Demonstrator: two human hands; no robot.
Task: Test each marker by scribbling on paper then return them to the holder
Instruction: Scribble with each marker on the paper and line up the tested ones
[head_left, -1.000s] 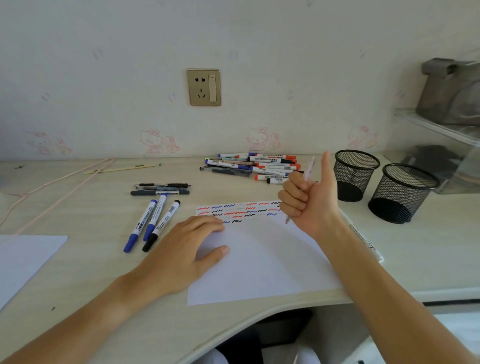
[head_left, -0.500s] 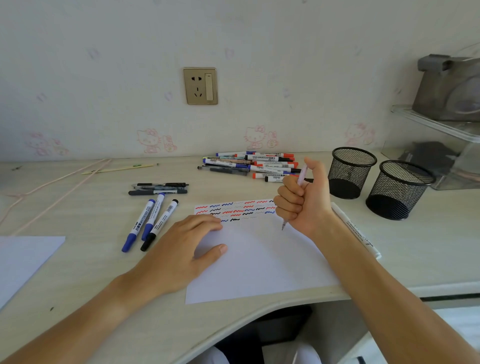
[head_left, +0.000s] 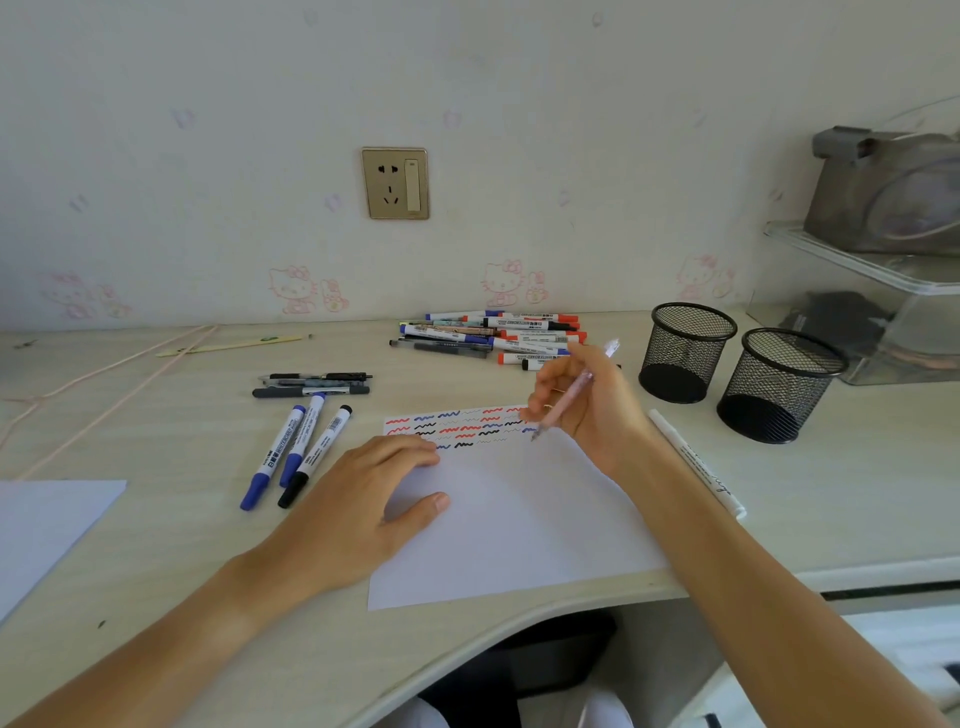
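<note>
Pale wood-grain surface (head_left: 156, 519) under pink-cartoon wallpaper; two black mesh holders (head_left: 685, 353) stand beyond the right hand (head_left: 587, 410), which grips a pink pen (head_left: 569, 397) over paper (head_left: 519, 519); left hand (head_left: 358, 509) presses flat.

The pale wood-grain tabletop (head_left: 156, 519) carried a scribbled paper sheet (head_left: 519, 530), three whiteboard markers (head_left: 296, 452) beside it, a marker pile (head_left: 493, 335) near the wall, and two black mesh holders (head_left: 737, 369).

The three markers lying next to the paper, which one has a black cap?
The rightmost marker, nearest the left hand. Its cap is black; the other two markers have blue caps.
</note>
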